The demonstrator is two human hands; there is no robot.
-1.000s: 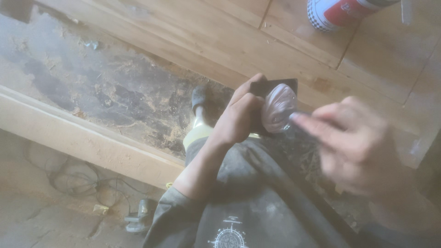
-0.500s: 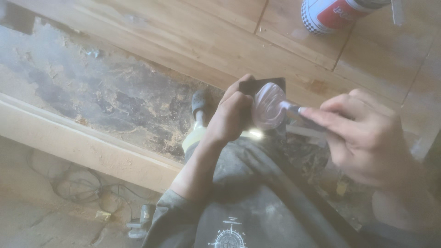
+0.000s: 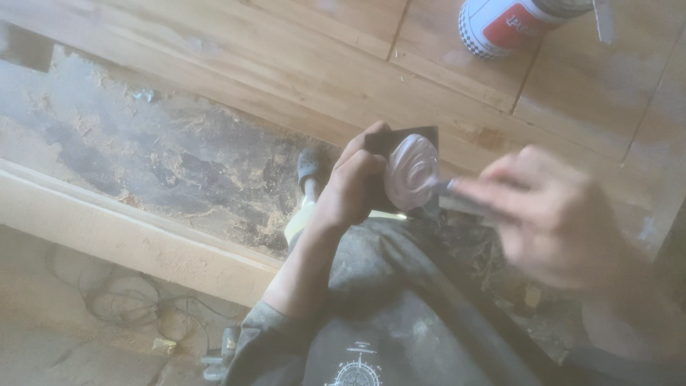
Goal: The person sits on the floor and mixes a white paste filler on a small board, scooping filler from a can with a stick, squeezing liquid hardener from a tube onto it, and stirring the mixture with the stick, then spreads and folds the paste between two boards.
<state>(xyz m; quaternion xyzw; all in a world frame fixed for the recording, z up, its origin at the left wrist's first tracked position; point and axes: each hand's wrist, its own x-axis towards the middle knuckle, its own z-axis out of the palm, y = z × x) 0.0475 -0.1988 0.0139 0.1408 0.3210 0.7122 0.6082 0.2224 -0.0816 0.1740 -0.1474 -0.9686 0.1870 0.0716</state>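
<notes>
Right hand [image 3: 554, 214], blurred, pinches thin metal tool [image 3: 457, 196], tip touching pale pink carved disc [image 3: 412, 170]. Left hand [image 3: 355, 187] grips the disc with its dark backing block [image 3: 400, 139] over the lap. Beyond: wooden planks [image 3: 286, 64], red-white can [image 3: 522, 25].

Person, head-camera view: left hand [image 3: 351, 187] and right hand [image 3: 554, 214] bare, no gloves or rings visible; left forearm bare up to a dusty grey-green sleeve [image 3: 250, 339] near the elbow; dark, dust-streaked garment [image 3: 400, 314] over the lap, bearing a small white compass-like emblem [image 3: 355, 373] at bottom edge
</notes>
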